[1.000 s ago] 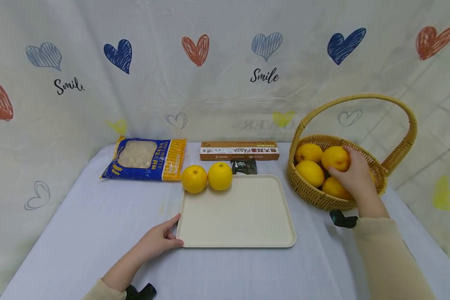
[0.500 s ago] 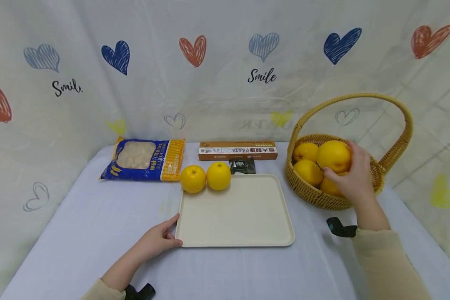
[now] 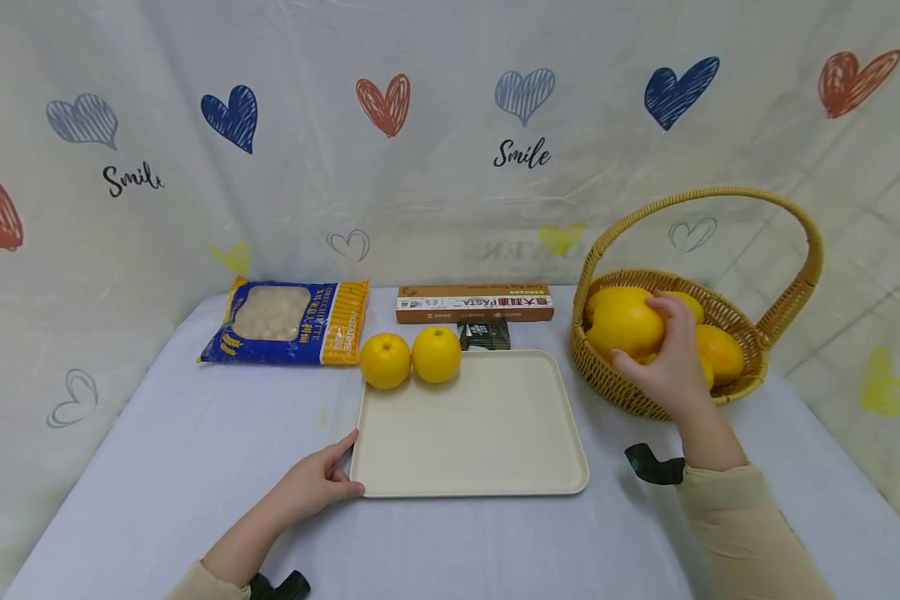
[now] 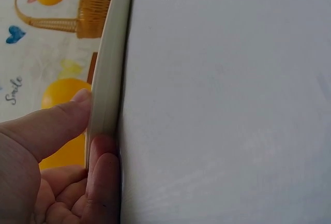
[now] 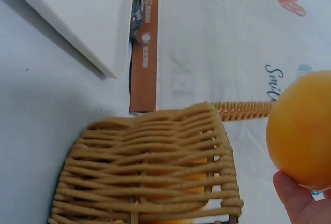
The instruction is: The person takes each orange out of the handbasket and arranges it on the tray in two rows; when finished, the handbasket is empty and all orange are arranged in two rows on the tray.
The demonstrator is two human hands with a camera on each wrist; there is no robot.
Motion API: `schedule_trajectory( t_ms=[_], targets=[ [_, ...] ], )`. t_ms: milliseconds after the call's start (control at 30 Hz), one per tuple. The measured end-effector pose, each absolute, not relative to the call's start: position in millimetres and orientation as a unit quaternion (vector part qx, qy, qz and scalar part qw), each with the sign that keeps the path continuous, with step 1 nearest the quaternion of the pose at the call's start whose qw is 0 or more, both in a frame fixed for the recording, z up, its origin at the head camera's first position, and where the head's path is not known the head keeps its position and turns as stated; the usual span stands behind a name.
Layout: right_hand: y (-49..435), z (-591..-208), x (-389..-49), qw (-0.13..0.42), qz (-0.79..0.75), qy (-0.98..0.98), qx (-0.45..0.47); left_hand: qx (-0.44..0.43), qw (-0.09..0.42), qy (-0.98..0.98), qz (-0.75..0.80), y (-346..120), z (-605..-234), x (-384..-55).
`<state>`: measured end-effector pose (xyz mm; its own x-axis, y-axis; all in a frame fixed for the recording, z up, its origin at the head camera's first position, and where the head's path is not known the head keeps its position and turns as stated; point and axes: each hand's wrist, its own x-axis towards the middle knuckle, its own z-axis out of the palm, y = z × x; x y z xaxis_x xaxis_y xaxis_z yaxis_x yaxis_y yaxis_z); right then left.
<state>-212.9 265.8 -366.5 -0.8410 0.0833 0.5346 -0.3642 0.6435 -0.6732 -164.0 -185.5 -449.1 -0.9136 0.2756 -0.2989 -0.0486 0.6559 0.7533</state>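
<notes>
My right hand (image 3: 673, 358) holds a yellow-orange orange (image 3: 627, 322) between thumb and fingers, raised over the wicker basket (image 3: 622, 392). The right wrist view has this orange (image 5: 305, 131) at its right side, above the basket wall (image 5: 150, 167). More oranges (image 3: 720, 354) lie inside, partly hidden by the hand. At the near left corner of the cream tray (image 3: 472, 442), my left hand (image 3: 311, 483) pinches the rim; the left wrist view has its thumb (image 4: 64, 118) against the edge. Two oranges (image 3: 385, 361) (image 3: 437, 354) sit side by side at the tray's far left corner.
A blue and yellow pasta bag (image 3: 288, 322) lies at the back left. Behind the tray are a brown pasta box (image 3: 474, 303) and a small black packet (image 3: 484, 335). The basket's tall handle (image 3: 720, 192) arches over it. A heart-printed curtain (image 3: 435, 183) hangs behind.
My right hand has lifted an orange from the basket's other oranges and brought it left and nearer, over the basket's left part. The left hand stays at the tray's corner.
</notes>
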Motion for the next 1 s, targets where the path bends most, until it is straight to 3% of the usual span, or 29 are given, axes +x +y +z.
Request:
schedule_trajectory(
  t_ms=[467, 833, 1000],
  targets=[
    [248, -372, -210, 0.213, 0.436, -0.871, 0.077, 0.058, 0.198, 0.887, 0.413, -184, -446, -163],
    [239, -378, -212, 0.253, 0.434, -0.857, 0.115, 0.061, 0.200, 0.887, 0.411, -186, -449, -165],
    [234, -382, -213, 0.244, 0.455, -0.850, 0.103, 0.061, 0.200, 0.886, 0.414, -186, -450, -165]
  ],
)
